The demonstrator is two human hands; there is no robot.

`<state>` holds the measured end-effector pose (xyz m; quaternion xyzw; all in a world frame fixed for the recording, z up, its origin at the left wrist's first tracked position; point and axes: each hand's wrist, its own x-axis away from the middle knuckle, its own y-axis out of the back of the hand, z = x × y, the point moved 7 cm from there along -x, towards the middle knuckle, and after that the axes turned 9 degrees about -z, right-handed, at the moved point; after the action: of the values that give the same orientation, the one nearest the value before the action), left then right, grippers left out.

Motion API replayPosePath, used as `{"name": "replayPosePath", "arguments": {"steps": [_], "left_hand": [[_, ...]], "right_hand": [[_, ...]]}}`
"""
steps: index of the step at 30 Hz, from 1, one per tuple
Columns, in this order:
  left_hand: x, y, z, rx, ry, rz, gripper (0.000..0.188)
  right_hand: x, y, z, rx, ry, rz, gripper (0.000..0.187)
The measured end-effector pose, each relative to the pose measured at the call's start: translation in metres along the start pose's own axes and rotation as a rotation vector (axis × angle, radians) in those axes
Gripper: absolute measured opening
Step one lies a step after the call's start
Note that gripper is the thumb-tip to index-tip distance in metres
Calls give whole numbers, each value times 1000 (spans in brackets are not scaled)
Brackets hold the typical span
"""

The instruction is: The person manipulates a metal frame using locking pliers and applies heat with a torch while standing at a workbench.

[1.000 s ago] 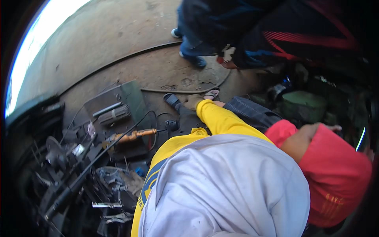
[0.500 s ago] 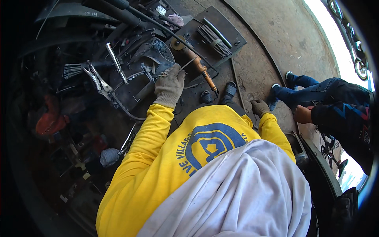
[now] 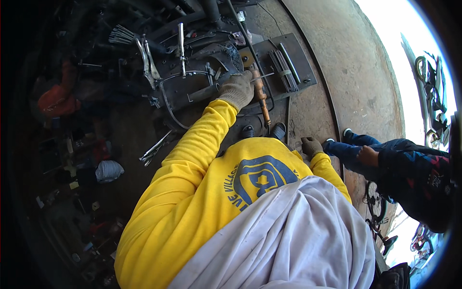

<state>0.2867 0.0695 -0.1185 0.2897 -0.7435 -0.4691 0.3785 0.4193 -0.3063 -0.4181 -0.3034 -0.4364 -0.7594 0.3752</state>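
My left hand (image 3: 237, 90), in a grey knit glove, is closed around a thin metal rod (image 3: 263, 76). It is over the near edge of the dark metal worktable (image 3: 190, 99), and the rod sticks out to the right across an orange angle grinder (image 3: 259, 89). The grinder's round disc (image 3: 247, 59) points away from me. Beside my left wrist, a bent metal rod frame (image 3: 165, 103) curves around the table's side. My right hand (image 3: 312, 146), in a dark glove, is low at my right side with fingers curled; anything inside it is hidden.
A bundle of thin rods (image 3: 283, 71) and a metal tube (image 3: 289, 62) lie on a plate right of the grinder. Locking clamps (image 3: 181, 49) stand at the table's left. A hose (image 3: 246, 29) crosses overhead. Another person (image 3: 409, 156) is close on my right.
My view has turned, shifting the table rightward in it. My left hand has moved right with the rod, which now reaches past the grinder. The other person's hand has shifted slightly.
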Motion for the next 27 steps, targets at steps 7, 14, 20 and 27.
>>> {"name": "replayPosePath", "arguments": {"steps": [7,14,20,27], "left_hand": [[-6,-20,0,-56,-82,-50,27],[1,-21,-11,-127,-264,-138,23],[3,-14,-23,-193,-348,-156,22],[-1,-25,-12,-218,-333,62,28]], "right_hand": [[-19,-13,-29,161,141,70,51],[-70,-1,-31,143,143,170,48],[-37,12,40,-19,159,22,39],[50,-37,92,71,200,55,41]]}}
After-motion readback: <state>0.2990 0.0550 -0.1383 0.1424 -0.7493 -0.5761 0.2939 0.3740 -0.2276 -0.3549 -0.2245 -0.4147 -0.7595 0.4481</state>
